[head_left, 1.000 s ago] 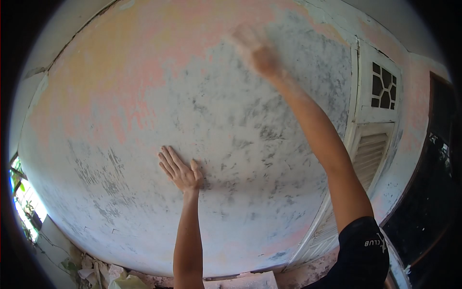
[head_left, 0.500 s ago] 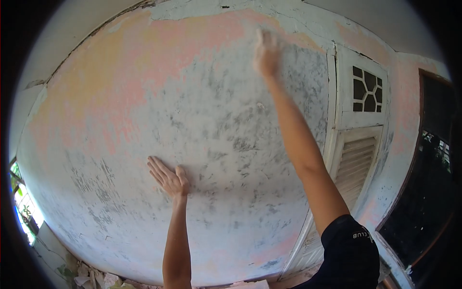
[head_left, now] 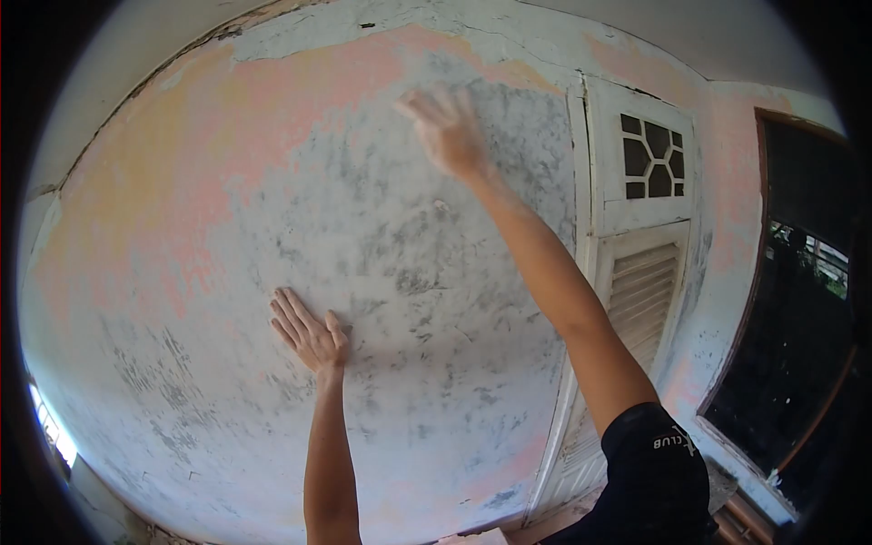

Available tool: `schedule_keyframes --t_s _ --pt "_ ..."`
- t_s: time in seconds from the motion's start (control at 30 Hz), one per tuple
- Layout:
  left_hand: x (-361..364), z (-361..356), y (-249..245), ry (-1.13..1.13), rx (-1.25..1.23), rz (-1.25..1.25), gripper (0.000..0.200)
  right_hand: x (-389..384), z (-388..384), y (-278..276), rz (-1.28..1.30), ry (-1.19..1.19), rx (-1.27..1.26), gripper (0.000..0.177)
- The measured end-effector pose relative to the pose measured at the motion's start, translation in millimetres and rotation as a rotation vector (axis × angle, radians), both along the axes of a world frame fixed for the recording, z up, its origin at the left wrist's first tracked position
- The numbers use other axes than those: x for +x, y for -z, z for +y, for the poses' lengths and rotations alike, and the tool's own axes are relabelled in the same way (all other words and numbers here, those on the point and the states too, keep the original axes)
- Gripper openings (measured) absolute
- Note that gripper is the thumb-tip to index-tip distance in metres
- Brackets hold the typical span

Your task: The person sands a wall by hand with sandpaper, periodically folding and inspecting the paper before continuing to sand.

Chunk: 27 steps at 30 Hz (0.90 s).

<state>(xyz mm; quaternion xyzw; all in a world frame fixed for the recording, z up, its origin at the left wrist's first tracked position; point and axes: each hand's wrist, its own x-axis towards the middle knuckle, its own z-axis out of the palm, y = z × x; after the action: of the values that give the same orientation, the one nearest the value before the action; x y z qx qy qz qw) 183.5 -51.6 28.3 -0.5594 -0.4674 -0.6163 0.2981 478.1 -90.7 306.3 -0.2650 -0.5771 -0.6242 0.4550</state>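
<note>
My left hand (head_left: 311,336) lies flat on the wall (head_left: 363,272), fingers spread and thumb apart, holding nothing. Higher up and to the right, my right hand (head_left: 450,136) is at the wall's upper part, over a grey, scuffed area just below the pink paint. Motion smears its fingers, and whether anything lies under the palm is hidden. The wall's paint is worn, with yellow and pink patches at the upper left and dark grey mottling across the middle.
To the right stands a white louvred door panel (head_left: 645,291) with a patterned vent (head_left: 651,156) above it. Farther right is a dark glass pane (head_left: 781,345) in a brown frame. The ceiling edge (head_left: 136,91) is cracked. Pipes (head_left: 749,522) show at the lower right.
My right hand has swept left and slightly down across the wall, its fingers now looking more stretched. The left hand stays flat in about the same place. The view has turned slightly right.
</note>
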Motion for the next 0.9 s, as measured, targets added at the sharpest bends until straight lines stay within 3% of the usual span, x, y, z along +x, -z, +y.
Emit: schedule_keyframes --t_s 0.03,0.1,0.2,0.23,0.3,0.33,0.43,0.53,0.63,0.7,0.77,0.9 --pt "2 -1 1 0.006 -0.001 0.005 0.074 12 -7 -4 -0.081 0.042 -0.025 0.045" --pt "0 1 0 -0.011 0.014 0.000 0.073 66 12 -19 0.481 0.170 0.110 0.048" --pt "0 1 1 -0.006 0.005 -0.011 0.074 79 21 -23 0.609 0.126 0.142 0.046" --pt "1 1 1 0.001 0.003 -0.014 0.074 62 11 -19 0.605 0.132 0.142 0.046" --pt "0 0 0 0.001 0.014 -0.008 0.073 28 5 -5 0.046 -0.018 0.066 0.043" --pt "-1 0 0 0.000 0.011 -0.006 0.073 37 6 -5 0.048 -0.018 0.062 0.043" --pt "0 0 1 -0.007 0.019 -0.007 0.073 91 7 -17 0.610 0.217 0.050 0.041" --pt "-1 0 0 -0.012 -0.017 -0.013 0.074 95 20 -26 0.546 0.102 0.239 0.045" --pt "0 1 1 -0.001 0.025 -0.013 0.073 53 11 1 0.304 0.227 0.190 0.045" --pt "0 2 2 0.004 0.033 -0.013 0.073 60 18 4 0.286 0.179 0.100 0.045" --pt "1 5 1 -0.002 0.046 -0.012 0.073 70 9 -14 0.530 0.286 0.030 0.045" --pt "-3 7 2 -0.029 0.053 -0.001 0.072 77 21 -32 0.610 0.206 0.025 0.044"
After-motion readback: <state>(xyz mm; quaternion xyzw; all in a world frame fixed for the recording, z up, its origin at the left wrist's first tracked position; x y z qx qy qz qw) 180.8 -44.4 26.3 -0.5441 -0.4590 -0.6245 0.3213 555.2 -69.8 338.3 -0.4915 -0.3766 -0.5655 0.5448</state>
